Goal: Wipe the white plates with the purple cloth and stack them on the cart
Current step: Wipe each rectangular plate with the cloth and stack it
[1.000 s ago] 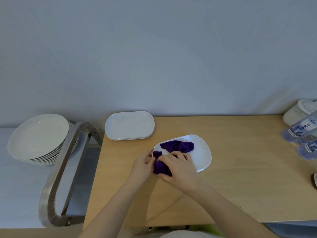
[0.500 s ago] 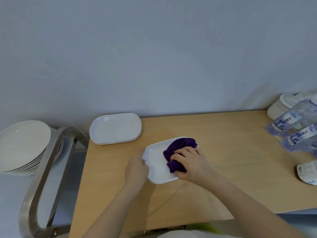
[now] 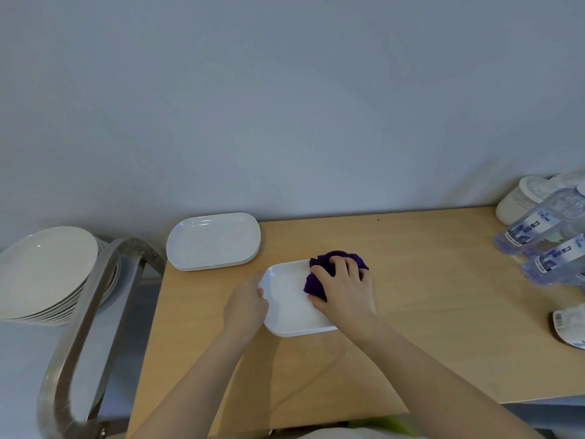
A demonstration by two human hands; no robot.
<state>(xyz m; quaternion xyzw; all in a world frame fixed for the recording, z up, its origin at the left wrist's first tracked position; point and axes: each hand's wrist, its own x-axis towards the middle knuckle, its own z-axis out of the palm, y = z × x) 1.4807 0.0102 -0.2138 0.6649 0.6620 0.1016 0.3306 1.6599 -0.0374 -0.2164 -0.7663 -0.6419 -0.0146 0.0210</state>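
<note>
My left hand (image 3: 245, 304) grips the white plate (image 3: 289, 307) by its rim to pin it flat on the wooden surface (image 3: 427, 312) while my right hand (image 3: 345, 288), closed around the bunched purple cloth (image 3: 318, 274), wipes its far corner.

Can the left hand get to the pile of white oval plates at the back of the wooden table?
Probably yes. The left hand only steadies the white rectangular plate; bare wooden table lies between it and the stack of white oval plates, nothing blocking.
</note>
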